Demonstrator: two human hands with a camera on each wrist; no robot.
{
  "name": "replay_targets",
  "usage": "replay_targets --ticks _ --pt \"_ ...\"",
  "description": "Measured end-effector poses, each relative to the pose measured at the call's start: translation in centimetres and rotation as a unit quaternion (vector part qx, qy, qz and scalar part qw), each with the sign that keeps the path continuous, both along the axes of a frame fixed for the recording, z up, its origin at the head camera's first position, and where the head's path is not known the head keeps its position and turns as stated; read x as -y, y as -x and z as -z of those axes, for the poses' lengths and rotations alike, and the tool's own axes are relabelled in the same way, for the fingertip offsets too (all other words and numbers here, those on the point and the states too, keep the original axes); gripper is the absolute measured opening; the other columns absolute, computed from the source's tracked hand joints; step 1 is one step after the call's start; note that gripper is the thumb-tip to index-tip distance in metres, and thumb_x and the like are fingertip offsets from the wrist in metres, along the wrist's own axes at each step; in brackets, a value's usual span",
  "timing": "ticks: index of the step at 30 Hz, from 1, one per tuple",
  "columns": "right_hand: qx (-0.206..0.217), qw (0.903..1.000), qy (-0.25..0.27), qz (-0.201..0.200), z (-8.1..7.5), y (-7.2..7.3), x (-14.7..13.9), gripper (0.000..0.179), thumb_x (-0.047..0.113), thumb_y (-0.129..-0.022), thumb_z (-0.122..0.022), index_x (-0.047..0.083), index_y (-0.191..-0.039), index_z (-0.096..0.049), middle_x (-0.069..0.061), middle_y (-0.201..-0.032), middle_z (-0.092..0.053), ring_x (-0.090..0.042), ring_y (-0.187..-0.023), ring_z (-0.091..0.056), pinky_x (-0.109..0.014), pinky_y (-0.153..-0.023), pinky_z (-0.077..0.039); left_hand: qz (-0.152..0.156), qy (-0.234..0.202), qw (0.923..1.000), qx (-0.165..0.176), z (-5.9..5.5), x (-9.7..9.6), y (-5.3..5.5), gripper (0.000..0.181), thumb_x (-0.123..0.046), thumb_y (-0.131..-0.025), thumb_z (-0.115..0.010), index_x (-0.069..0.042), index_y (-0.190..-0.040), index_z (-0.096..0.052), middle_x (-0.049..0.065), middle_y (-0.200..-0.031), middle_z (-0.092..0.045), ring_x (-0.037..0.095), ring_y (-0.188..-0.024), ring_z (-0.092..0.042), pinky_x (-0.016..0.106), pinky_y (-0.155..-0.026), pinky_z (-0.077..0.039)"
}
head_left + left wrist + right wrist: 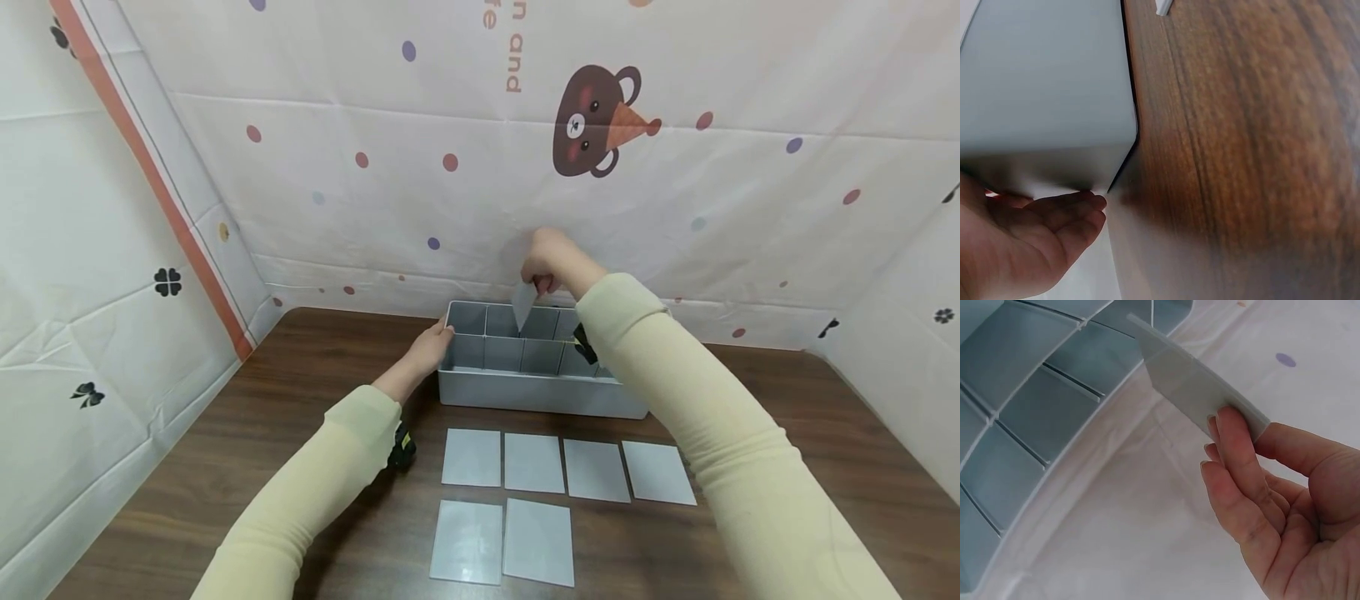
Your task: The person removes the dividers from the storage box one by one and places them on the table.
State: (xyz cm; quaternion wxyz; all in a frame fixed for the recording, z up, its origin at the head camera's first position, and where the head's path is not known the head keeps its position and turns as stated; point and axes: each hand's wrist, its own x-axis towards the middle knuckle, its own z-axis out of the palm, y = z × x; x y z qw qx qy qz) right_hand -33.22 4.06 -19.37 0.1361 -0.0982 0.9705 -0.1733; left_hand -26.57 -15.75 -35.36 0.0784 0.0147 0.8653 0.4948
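Observation:
A long grey box (pixel 540 393) with thin partitions stands near the table's back edge. My left hand (pixel 426 352) rests against its left end; in the left wrist view, the fingers (pixel 1079 228) lie fairly straight along the end wall. Above the box's rear row, my right hand (pixel 553 257) pinches a thin grey divider plate (pixel 522 303) by its upper end. The plate hangs tilted, its lower corner at the box opening. In the right wrist view, thumb and fingers (pixel 1235 437) grip one end of this divider; whether it touches a slot cannot be told.
Several flat grey plates (pixel 472 457) lie in two rows on the brown wooden table (pixel 360 354) in front of the box. A printed cloth (pixel 360 208) hangs close behind the box, with more cloth at both sides.

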Motion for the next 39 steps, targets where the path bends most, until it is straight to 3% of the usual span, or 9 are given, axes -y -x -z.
replay_targets --ticks 7,15,23,31,39 --pt "-0.008 0.9998 -0.007 -0.019 -0.6 -0.7 -0.4 0.026 0.004 -0.093 -0.065 -0.015 -0.110 -0.070 -0.001 -0.050 -0.058 -0.008 -0.041 -0.056 -0.026 -0.054 -0.061 -0.002 -0.004 1.0000 0.002 0.1 0.1 0.0 0.058 -0.025 -0.112 -0.022 0.001 -0.163 -0.011 0.018 -0.173 -0.009 0.032 -0.162 -0.008 0.047 -0.134 -0.011" --pt "-0.029 0.9979 0.018 -0.054 -0.5 -2.3 -1.6 0.015 0.005 -0.093 -0.067 -0.010 -0.093 -0.070 -0.004 -0.060 -0.059 -0.011 -0.049 -0.056 -0.024 -0.052 -0.057 -0.007 0.000 1.0000 -0.002 0.2 0.1 0.0 0.059 -0.025 -0.112 -0.022 0.002 -0.163 -0.012 0.019 -0.173 -0.011 0.033 -0.162 -0.009 0.046 -0.134 -0.011" --pt "-0.038 0.9945 0.031 -0.093 -0.8 -4.0 -3.2 0.015 0.007 -0.095 -0.067 -0.008 -0.092 -0.069 -0.010 -0.072 -0.065 -0.011 -0.053 -0.054 -0.021 -0.050 -0.049 0.001 -0.005 1.0000 0.003 0.3 0.1 0.1 0.059 -0.026 -0.113 -0.022 0.002 -0.163 -0.009 0.018 -0.173 -0.008 0.032 -0.162 -0.006 0.047 -0.134 -0.010" --pt "-0.042 0.9904 0.027 -0.129 -0.4 -5.7 -4.6 0.021 0.007 -0.096 -0.068 -0.010 -0.108 -0.073 -0.027 -0.102 -0.074 -0.015 -0.062 -0.061 -0.026 -0.058 -0.056 -0.006 0.001 0.9999 0.010 0.3 0.3 0.0 0.059 -0.026 -0.113 -0.023 0.002 -0.163 -0.009 0.020 -0.173 -0.010 0.034 -0.162 -0.007 0.049 -0.133 -0.011" --pt "-0.045 0.9867 0.035 -0.152 -0.1 -7.8 -6.8 0.025 0.009 -0.098 -0.068 -0.011 -0.112 -0.072 -0.026 -0.100 -0.076 -0.012 -0.057 -0.058 -0.025 -0.056 -0.051 -0.004 0.002 0.9999 0.012 0.1 0.0 -0.1 0.059 -0.028 -0.114 -0.023 0.001 -0.163 -0.010 0.018 -0.173 -0.010 0.034 -0.162 -0.007 0.049 -0.133 -0.012"
